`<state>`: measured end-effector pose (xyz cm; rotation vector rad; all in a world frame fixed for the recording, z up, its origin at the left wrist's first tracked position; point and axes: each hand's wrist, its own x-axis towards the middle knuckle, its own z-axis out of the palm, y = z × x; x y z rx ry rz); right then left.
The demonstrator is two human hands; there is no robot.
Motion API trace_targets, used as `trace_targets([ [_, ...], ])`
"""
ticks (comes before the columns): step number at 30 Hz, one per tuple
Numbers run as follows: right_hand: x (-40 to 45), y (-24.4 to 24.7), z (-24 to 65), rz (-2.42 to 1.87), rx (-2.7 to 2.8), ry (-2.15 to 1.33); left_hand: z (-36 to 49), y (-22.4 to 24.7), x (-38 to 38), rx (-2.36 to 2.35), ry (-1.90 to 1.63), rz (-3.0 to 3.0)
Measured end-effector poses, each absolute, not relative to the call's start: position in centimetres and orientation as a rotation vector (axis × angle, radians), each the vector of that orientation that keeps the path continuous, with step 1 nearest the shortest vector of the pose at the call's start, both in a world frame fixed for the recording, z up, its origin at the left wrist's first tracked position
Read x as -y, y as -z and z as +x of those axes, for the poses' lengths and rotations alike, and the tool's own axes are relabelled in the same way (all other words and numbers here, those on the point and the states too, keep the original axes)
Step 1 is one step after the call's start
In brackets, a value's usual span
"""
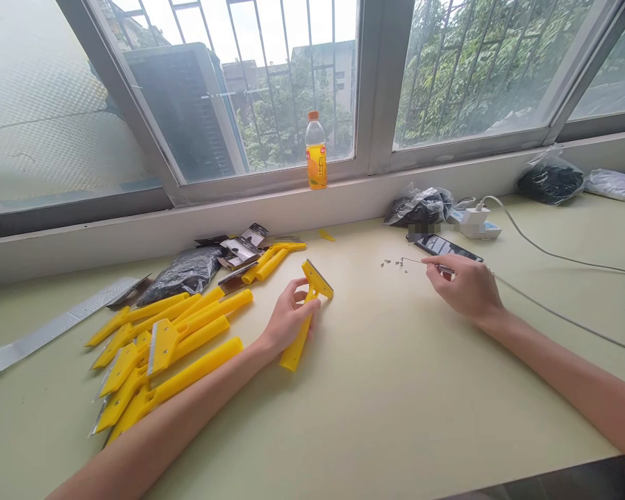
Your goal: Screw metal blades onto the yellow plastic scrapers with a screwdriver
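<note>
While left hand (286, 317) grips T-shaped plastic scraper (296, 347) | right hand (469, 288) pinches slim metal-shafted screwdriver (442, 267) | shiny screws (388, 261) near tip

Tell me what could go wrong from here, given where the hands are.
Small screws lie loose near the tip of the thin tool in the right hand; a nudge might scatter them. The left hand grips a yellow scraper close to its head, so a slip might cut. The left forearm crosses beside the scraper pile, whose edges might scratch it.
</note>
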<state>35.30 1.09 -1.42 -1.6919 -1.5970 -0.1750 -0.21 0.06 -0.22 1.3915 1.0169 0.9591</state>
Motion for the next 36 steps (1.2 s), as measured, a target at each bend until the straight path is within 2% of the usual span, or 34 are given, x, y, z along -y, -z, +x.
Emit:
trace_targets([
  [36,-1.47,1.95,35.73,-1.675,1.633,0.181,-0.21,0.09,-0.04,-1.038,-0.946,1.413],
])
